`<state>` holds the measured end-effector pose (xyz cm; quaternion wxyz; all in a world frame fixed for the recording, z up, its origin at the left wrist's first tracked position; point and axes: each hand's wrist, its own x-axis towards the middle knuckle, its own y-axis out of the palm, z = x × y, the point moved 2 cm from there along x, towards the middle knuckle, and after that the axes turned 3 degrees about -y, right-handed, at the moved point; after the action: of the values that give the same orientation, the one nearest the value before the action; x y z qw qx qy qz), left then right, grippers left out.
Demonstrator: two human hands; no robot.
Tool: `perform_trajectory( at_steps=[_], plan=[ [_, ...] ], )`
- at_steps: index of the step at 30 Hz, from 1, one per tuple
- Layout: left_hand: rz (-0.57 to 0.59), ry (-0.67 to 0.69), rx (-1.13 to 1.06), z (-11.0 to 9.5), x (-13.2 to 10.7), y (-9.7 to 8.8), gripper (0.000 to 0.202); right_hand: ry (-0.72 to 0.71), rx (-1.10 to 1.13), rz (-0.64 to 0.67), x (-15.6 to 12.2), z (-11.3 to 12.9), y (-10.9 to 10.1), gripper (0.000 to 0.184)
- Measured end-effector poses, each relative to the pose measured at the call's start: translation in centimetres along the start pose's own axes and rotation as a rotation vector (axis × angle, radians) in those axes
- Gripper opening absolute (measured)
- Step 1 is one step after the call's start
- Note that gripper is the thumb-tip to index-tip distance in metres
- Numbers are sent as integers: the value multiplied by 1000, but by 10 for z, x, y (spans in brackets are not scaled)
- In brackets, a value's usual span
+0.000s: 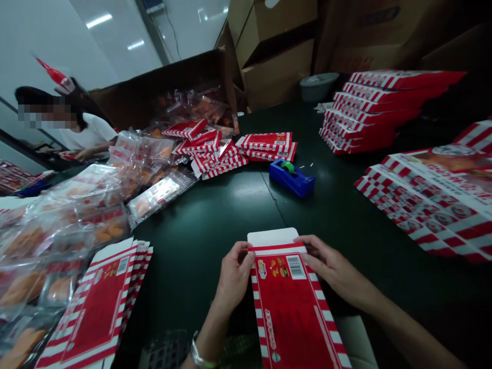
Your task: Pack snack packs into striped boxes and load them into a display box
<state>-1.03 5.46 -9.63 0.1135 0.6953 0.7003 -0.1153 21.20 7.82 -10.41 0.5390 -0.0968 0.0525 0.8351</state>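
A red and white striped cardboard box [292,302] lies in front of me, its printed back with a barcode facing up. At its far end a white flap [272,236] sticks out. My left hand [235,271] grips the left edge near that end, thumb on top. On the opposite edge, my right hand [330,264] holds the box with fingers at the corner by the flap. The undersides of both grips are hidden. A blue tape dispenser [292,178] with green tape stands beyond the box.
Flat striped boxes [96,302] and clear plastic packs [103,233] lie at left. Several filled boxes [215,148] lie farther back by an open carton [165,87]. Stacked boxes [442,200] stand at right, near a grey tub [318,88]. A person [90,130] works at far left.
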Motion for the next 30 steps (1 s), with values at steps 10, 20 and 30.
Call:
perform_trajectory(
  at_steps=[10, 20, 30],
  plan=[
    [-93, -38, -98, 9, 23, 3, 15, -161, -260, -344, 10, 1, -9, 23],
    [-56, 184, 120, 5, 14, 7, 6, -371, -406, -239, 4, 2, -6, 14],
    [-70, 230, 232, 8, 19, 11, 8, -483, -965, 34, 25, 11, -4, 19]
  ],
)
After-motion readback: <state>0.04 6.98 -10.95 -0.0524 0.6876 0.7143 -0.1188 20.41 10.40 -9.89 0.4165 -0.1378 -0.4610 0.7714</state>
